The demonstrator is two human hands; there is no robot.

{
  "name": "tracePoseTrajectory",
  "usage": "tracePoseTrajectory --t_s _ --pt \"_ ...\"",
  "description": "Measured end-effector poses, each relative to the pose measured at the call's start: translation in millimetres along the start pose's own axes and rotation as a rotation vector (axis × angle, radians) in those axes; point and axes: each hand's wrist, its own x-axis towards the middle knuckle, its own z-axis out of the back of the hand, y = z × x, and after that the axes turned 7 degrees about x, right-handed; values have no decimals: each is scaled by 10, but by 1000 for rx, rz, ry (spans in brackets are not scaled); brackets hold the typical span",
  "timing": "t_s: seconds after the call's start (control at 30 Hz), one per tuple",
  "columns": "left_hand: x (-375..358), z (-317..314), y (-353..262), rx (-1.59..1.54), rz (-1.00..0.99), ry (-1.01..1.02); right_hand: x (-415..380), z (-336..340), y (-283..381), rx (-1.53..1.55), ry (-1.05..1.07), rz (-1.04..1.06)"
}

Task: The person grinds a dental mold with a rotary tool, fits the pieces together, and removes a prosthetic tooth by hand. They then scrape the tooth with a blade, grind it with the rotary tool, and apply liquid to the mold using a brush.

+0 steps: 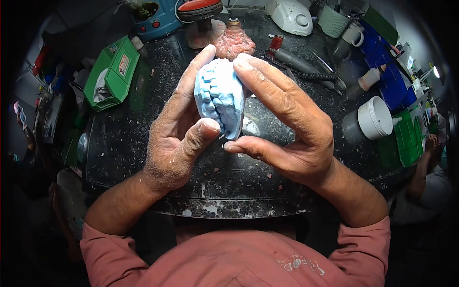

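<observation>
Centrally, above the near part of the black bench, the left hand and right hand hold a dental model between them, thumbs and fingers partly open around its sides. Its long axis runs roughly near to far, the near end leaning slightly right. It is pale blue, nearly white at the far end, with carved-looking teeth. Beyond stands a pink lumpy mound.
</observation>
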Motion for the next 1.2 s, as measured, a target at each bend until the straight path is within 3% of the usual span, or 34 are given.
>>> tracePoseTrajectory --t_s 0.17,0.2,0.23,0.33,0.5,0.57,0.63,0.7,0.77,0.83,0.87,1.0,1.2 --pt "-56 -90 -36 150 74 -87 -14 -57 28 -43 -14 13" --pt "-60 -76 -5 -44 -3 -29 -16 -58 36 -76 -9 4" --pt "-63 -79 2 -46 -1 -30 -17 -73 34 -76 -7 1" --pt "-17 -134 -66 -225 259 -148 -14 -145 13 -365 11 73" --pt "23 -10 -76 -39 231 -185 22 -63 -65 -457 70 158" --pt "5 71 -98 -8 248 -164 71 18 -79 -123 28 121" --pt "-20 103 -112 137 129 -105 27 -10 -98 290 -191 -174" --pt "-26 127 -97 155 78 -64 -8 132 -84 361 36 -326" --pt "-42 195 -36 318 -203 30 -16 113 -122 361 -40 -266" --pt "-80 220 -17 369 -320 69 37 173 -145 98 62 98" --pt "-84 237 -16 392 -353 98 53 151 -115 45 42 180" --pt "-41 263 -14 393 -416 170 54 141 -116 12 12 226" --pt "-73 218 -61 454 -347 127 44 93 -73 12 -33 234"
